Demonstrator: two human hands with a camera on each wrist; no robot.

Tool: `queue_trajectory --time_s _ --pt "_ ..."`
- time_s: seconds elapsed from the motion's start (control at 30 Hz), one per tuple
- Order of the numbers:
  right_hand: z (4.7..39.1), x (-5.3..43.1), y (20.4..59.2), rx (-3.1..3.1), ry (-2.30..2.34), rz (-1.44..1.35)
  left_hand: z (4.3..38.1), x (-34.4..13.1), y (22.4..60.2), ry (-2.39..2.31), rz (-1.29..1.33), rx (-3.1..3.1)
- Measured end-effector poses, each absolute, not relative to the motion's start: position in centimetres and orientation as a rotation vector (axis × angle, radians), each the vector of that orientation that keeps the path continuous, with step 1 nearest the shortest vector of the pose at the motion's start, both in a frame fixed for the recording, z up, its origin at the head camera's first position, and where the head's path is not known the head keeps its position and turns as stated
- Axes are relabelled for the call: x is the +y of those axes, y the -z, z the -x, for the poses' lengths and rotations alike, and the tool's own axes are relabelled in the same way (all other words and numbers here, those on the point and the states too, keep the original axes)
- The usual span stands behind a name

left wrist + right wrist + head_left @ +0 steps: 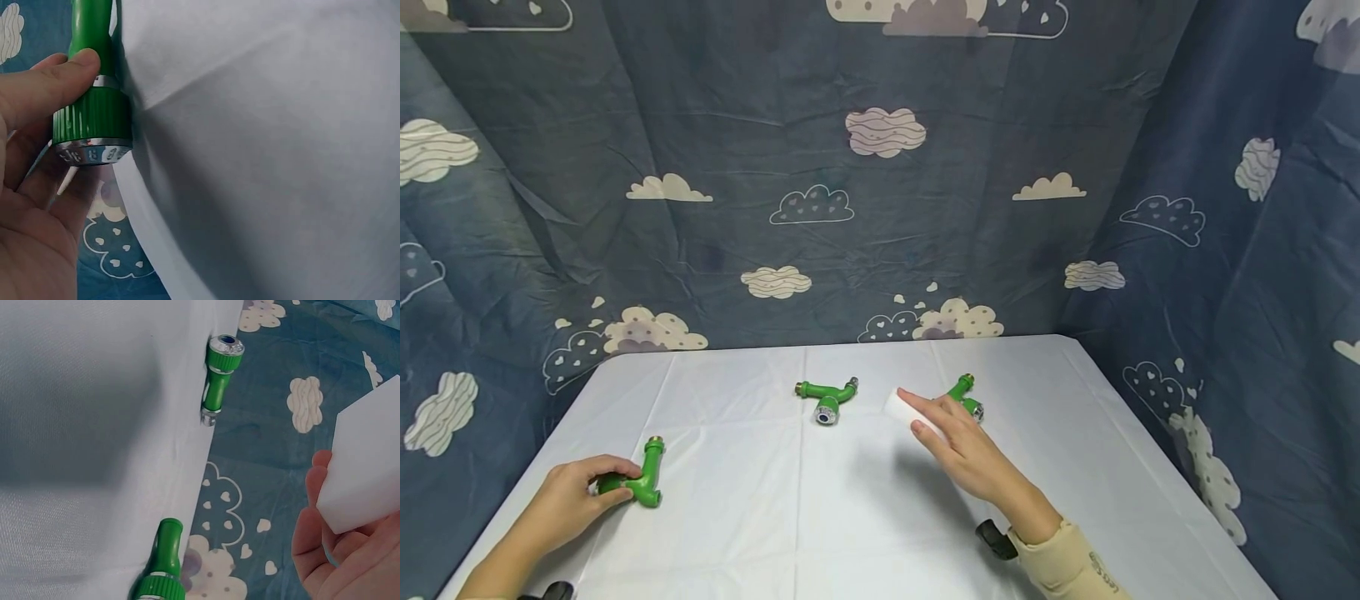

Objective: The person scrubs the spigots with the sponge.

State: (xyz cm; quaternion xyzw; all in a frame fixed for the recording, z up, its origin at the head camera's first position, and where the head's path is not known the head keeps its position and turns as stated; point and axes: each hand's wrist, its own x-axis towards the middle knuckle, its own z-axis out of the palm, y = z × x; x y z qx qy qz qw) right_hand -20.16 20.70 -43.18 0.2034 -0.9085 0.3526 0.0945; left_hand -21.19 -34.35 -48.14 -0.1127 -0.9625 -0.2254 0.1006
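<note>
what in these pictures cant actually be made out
Far right green tap, head view: partly hidden by the right hand.
Held green tap, head view: ribbed end mostly covered by the left hand.
White block, right wrist view: cut off by the picture's right edge.
Sleeve lettering, head view: too small to read surely.

In the head view, the right hand (966,454) partly hides the rectangular white block (365,465), cropped by the right wrist view's edge, and a glossy green tap (960,387). The left hand (567,507) partly covers another ribbed green tap (94,119), its far end cut off in the left wrist view. Small lettering (1103,571) on the beige sleeve (1060,562) is unclear.
</note>
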Motion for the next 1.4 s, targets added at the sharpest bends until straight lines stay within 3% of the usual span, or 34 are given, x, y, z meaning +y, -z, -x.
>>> queue_trajectory --time_s 0.7,1.07,1.4 --pt "20.4 21.7 43.0 -2.723 -1.053 -0.55 22.7 -32.3 45.3 0.627 0.465 -2.925" --pt "20.8 22.5 43.0 -2.711 -1.075 -0.516 24.7 -28.0 42.7 0.516 0.525 -2.92" --pt "21.1 23.6 43.7 -2.715 -1.045 -0.422 27.5 -23.2 42.7 0.465 0.674 -2.787"
